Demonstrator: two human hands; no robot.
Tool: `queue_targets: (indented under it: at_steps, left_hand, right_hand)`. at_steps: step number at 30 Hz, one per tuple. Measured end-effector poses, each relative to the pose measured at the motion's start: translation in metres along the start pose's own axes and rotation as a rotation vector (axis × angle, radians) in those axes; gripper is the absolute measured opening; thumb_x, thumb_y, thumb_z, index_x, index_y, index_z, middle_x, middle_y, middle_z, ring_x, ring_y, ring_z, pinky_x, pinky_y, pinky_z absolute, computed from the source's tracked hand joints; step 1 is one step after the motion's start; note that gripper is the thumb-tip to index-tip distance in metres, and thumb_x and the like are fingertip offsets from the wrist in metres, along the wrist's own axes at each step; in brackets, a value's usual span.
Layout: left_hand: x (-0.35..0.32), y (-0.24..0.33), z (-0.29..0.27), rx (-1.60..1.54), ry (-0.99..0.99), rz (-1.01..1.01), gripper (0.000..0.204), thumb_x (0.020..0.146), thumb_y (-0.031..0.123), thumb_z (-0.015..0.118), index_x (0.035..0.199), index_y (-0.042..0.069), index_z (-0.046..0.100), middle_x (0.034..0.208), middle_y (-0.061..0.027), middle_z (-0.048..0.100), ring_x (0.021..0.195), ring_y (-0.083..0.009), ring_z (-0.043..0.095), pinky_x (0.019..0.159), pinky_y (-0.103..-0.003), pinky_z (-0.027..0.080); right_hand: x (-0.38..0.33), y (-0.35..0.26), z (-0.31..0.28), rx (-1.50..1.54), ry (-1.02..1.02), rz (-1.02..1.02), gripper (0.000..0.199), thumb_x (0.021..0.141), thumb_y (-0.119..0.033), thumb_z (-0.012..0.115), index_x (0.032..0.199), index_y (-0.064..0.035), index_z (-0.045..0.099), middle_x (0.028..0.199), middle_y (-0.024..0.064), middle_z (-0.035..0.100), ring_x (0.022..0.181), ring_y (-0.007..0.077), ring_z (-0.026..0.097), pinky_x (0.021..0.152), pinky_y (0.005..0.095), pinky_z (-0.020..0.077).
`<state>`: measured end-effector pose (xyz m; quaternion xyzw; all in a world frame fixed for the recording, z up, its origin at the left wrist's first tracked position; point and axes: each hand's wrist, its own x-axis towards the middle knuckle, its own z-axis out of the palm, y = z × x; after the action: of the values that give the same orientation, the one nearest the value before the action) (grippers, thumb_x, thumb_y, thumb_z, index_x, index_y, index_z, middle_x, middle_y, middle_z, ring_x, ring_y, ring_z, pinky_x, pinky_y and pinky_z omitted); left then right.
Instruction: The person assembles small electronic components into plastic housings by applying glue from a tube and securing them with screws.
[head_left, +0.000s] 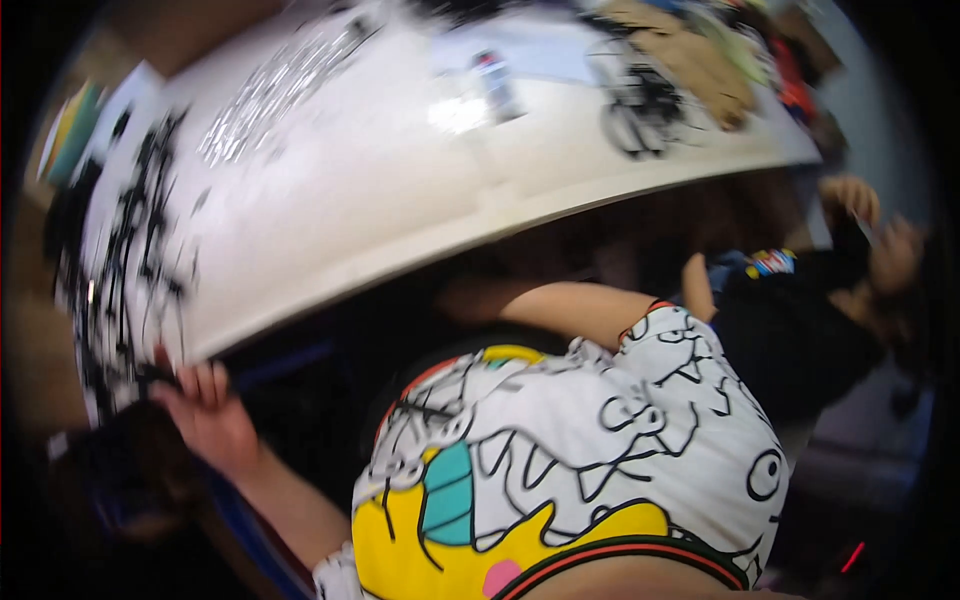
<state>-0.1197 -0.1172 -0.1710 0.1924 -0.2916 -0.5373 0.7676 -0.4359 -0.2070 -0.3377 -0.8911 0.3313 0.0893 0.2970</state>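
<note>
My left hand (215, 425) is at the table's left front corner, its fingers curled around what looks like a thin black cable (160, 376). Motion smears the fingertips there. Beside it, a long tangle of black cables (140, 230) runs along the left end of the white table (330, 230). My right forearm (570, 305) reaches inward below the table's front edge. In the dark there, my right hand (468, 300) shows only dimly and its fingers are hidden.
Shiny silvery strands (285, 85) lie at the table's back left. Farther along are a small clear bottle-like object (495, 85), a heap of black cables (645, 105) and brown paper or cardboard (690, 55). A person in a black shirt (790, 335) sits close at the right.
</note>
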Motion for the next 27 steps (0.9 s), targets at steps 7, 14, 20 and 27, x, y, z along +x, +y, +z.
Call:
queue_targets:
  at_steps: [7,14,20,27]
  left_hand:
    - [-0.001,-0.082,0.076,-0.122,0.014,-0.108,0.044,0.088,0.034,0.045,0.118,0.002,0.038,0.063,0.0019,0.028,0.05,-0.0058,0.022,0.045,-0.02,0.02]
    - [0.033,-0.131,0.119,-0.32,-0.211,-0.249,0.041,0.09,0.033,0.041,0.119,0.004,0.037,0.074,-0.0001,0.041,0.064,-0.0078,0.038,0.059,-0.021,0.035]
    - [0.032,-0.127,0.107,0.015,-0.159,-0.396,0.044,0.091,0.027,0.038,0.13,0.008,0.027,0.111,-0.0068,0.045,0.094,-0.0145,0.048,0.084,-0.028,0.041]
    - [0.028,-0.102,0.082,0.134,-0.075,-0.341,0.039,0.091,0.017,0.04,0.126,0.003,0.03,0.104,-0.0056,0.046,0.083,-0.0125,0.046,0.074,-0.025,0.041]
  right_hand:
    - [-0.078,-0.088,-0.08,1.186,0.423,-0.193,0.022,0.088,-0.019,0.046,0.099,0.0009,0.047,0.086,0.006,0.056,0.084,0.0093,0.054,0.072,0.0237,0.045]
    - [-0.129,-0.095,-0.141,1.196,0.361,-0.162,0.027,0.081,-0.011,0.057,0.105,-0.0008,0.049,0.082,0.0011,0.056,0.071,0.0052,0.052,0.065,0.0195,0.0425]
    - [-0.216,-0.042,-0.27,0.61,0.939,0.09,0.028,0.073,-0.016,0.058,0.098,-0.0022,0.059,0.066,-0.0003,0.056,0.059,0.0045,0.05,0.053,0.018,0.0383]
    - [-0.247,0.032,-0.364,0.412,1.095,0.457,0.016,0.065,-0.011,0.064,0.079,-0.0023,0.063,0.065,0.003,0.058,0.058,0.0082,0.052,0.052,0.0215,0.0401]
